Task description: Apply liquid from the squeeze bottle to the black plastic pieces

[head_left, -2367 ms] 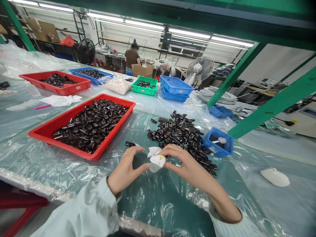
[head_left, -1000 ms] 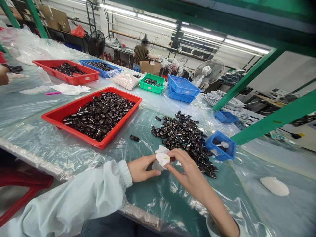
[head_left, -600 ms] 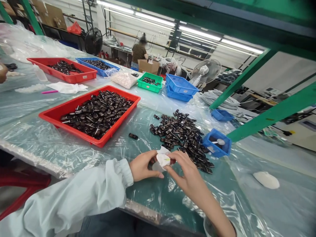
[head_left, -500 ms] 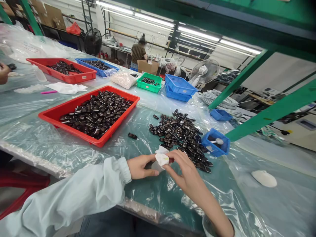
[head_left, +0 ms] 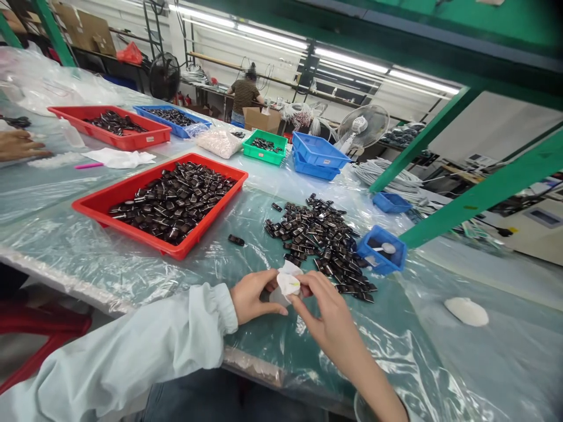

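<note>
At the near edge of the table (head_left: 308,351), just short of the pile of black parts (head_left: 321,237), we logged a white wipe (head_left: 287,284) pinched between both hands. The left hand (head_left: 253,296) had its fingers curled, thumb and fingertips closed on the wipe's left side. The right hand (head_left: 323,313) had thumb and forefinger closed on its right side. The wipe was bunched, its long axis running away from the wearer, a loose corner pointing toward the pile. We could not tell whether it wrapped anything.

Surface: green bench under crinkled clear plastic sheet. A red tray (head_left: 90,206) of black parts sat to the left, a small blue bin (head_left: 377,266) touching the pile on the right, and one stray black part (head_left: 236,240) between tray and pile. A co-worker's hand (head_left: 20,146) rested far left.

Room: workshop with strip lights, green frame posts and a standing fan (head_left: 363,126).
</note>
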`<state>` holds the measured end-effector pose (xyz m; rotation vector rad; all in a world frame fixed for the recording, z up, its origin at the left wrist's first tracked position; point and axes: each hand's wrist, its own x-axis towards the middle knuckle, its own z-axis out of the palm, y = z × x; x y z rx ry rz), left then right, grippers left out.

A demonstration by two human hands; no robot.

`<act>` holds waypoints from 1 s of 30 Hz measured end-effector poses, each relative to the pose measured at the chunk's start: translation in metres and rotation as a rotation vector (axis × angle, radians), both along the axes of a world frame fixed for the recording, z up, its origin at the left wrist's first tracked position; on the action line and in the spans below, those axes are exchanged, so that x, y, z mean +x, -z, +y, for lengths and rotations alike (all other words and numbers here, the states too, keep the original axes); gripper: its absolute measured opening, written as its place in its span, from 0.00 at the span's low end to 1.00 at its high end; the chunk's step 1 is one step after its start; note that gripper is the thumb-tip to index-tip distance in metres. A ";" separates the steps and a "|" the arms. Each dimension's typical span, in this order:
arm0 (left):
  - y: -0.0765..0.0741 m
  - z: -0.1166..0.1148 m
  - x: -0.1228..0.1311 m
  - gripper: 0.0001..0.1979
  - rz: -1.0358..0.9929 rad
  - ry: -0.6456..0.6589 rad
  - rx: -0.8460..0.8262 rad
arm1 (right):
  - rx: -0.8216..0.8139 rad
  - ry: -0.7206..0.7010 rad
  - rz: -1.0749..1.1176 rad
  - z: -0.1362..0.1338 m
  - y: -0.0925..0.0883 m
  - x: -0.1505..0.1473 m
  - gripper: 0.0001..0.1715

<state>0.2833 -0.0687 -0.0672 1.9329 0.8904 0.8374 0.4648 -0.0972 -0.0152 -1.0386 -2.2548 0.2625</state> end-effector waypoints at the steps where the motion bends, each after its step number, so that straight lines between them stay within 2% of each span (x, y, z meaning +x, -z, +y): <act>1: 0.000 0.001 0.000 0.23 0.000 0.024 0.013 | 0.000 -0.007 -0.004 0.000 -0.001 0.000 0.03; 4: -0.001 0.004 -0.002 0.23 0.003 0.089 0.018 | -0.002 -0.018 -0.023 -0.001 -0.004 -0.001 0.03; 7: -0.004 0.002 -0.002 0.22 0.027 0.081 -0.019 | 0.011 0.008 -0.025 -0.003 -0.004 -0.003 0.03; 10: -0.007 -0.007 0.002 0.22 0.065 -0.021 -0.041 | 0.034 0.061 -0.001 -0.007 0.001 -0.008 0.03; 14: -0.008 -0.027 0.011 0.16 0.140 -0.208 -0.059 | 0.076 0.165 0.063 -0.018 0.011 -0.019 0.02; 17: -0.008 -0.036 0.015 0.13 0.135 -0.264 -0.059 | 0.105 0.231 0.110 -0.025 0.016 -0.024 0.01; 19: -0.008 -0.036 0.014 0.14 0.097 -0.220 -0.038 | 0.092 0.214 0.115 -0.027 0.015 -0.022 0.02; 23: -0.007 -0.026 0.005 0.22 0.001 -0.033 0.010 | -0.007 0.060 0.067 -0.022 0.005 -0.009 0.03; 25: -0.006 -0.022 0.001 0.21 -0.011 0.012 0.008 | -0.048 0.009 0.051 -0.019 0.001 -0.004 0.04; 30: -0.004 -0.024 0.002 0.17 0.039 -0.068 -0.019 | -0.044 0.064 0.085 -0.023 0.005 -0.008 0.02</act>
